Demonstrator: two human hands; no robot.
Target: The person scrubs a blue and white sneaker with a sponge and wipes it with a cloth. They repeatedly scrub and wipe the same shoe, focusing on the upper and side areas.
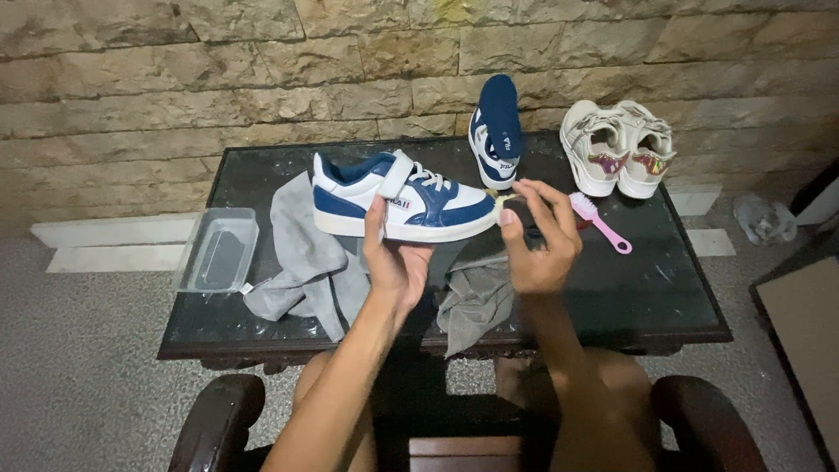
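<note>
My left hand (395, 259) holds a blue and white sneaker (402, 197) from below, level above the dark glass table (647, 288). My right hand (540, 236) is at the sneaker's toe, fingers pinched on a small pale yellowish thing (507, 202) pressed to the toe; what it is I cannot tell. The second blue and white sneaker (496, 131) leans upright against the stone wall at the table's back. A pink brush (597, 220) lies just right of my right hand.
Grey cloths (306, 258) lie on the table under and left of my hands. A clear plastic tub (218, 251) sits at the table's left edge. A pair of white sneakers (616, 147) stands at the back right. Dark chair arms (214, 419) flank my knees.
</note>
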